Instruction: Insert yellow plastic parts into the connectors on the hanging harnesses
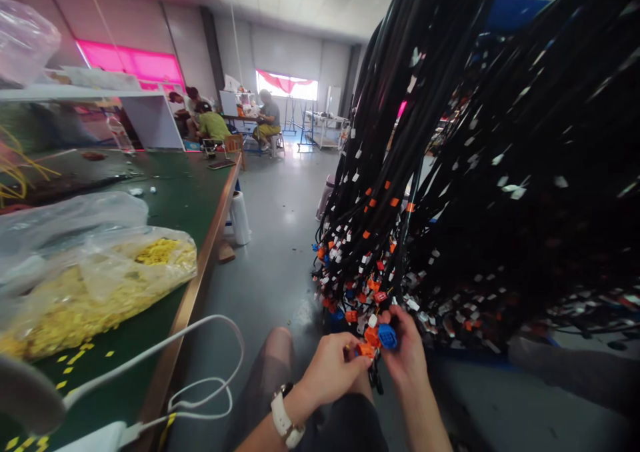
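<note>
My left hand (334,364), with a white-strapped watch at the wrist, pinches an orange connector (365,351) between thumb and fingers. Beside it my right hand (404,349) curls around a blue connector (387,336), whose open face points toward me. A second orange connector (371,335) sits between the two hands, touching the blue one. A small white connector (373,321) is just above. These hang at the ends of black cables (395,125) that come down in a thick bundle, with many orange, white and red plugs at the bottom.
On the left stands a green-topped table (175,199) with a wooden edge. A clear bag of small yellow pieces (100,292) lies on it. A white cable (200,325) loops past the edge. More black harnesses (525,192) hang at right. Several people sit at distant tables.
</note>
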`<move>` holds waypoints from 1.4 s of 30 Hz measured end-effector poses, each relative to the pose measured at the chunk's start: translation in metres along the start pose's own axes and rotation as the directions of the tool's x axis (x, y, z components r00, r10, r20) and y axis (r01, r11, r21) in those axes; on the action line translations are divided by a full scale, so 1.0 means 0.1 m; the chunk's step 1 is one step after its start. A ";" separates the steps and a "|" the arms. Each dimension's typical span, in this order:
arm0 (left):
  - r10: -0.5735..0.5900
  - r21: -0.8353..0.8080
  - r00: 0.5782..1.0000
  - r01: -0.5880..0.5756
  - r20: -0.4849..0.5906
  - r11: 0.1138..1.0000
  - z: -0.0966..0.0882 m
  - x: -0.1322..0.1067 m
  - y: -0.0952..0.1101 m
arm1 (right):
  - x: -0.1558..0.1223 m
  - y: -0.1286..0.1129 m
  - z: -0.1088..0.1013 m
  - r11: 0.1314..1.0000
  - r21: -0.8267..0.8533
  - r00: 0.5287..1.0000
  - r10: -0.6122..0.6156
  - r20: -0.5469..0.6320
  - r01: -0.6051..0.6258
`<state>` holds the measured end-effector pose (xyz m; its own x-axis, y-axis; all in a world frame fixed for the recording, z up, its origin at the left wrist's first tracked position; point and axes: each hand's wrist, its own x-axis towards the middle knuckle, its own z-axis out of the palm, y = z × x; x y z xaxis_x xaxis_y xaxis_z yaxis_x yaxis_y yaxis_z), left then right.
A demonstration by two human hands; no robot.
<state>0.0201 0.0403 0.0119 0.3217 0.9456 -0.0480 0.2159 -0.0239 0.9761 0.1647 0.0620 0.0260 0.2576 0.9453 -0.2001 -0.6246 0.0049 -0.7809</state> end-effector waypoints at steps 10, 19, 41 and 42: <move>0.180 -0.071 0.974 -0.191 -0.139 0.979 -0.18 0.02 0.16 | -0.06 -0.03 0.10 0.946 -0.322 0.984 0.009 0.179 0.050; 0.161 -0.096 0.971 -0.180 -0.177 0.979 -0.26 0.17 0.10 | -0.05 -0.06 0.11 0.840 -0.536 0.931 0.122 0.344 0.088; -0.123 -0.777 0.986 0.165 0.113 0.608 -0.33 0.15 0.00 | -0.01 0.09 -0.26 0.854 -0.496 0.948 0.005 0.317 0.161; -0.122 -0.766 0.987 0.160 0.106 0.622 -0.32 0.15 0.00 | -0.01 0.10 -0.27 0.852 -0.495 0.946 0.000 0.324 0.169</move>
<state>-0.0045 0.0647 0.0177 0.3891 0.9016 -0.1890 -0.5210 0.3846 0.7620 0.1780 0.0520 0.0029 0.0046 1.0000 0.0024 -0.1239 0.0030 -0.9923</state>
